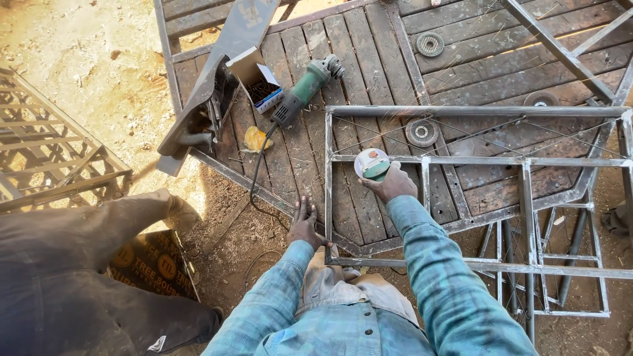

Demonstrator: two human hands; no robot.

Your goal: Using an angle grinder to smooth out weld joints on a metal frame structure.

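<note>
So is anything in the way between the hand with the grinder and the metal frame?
Nothing visible is. The right hand holds a small green grinder right at a bar of the metal frame, with no object between them. The left hand rests on the frame's near corner, off to the side.

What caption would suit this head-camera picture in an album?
Right hand holds a green angle grinder against a steel bar frame; left hand steadies the frame's corner.
</note>
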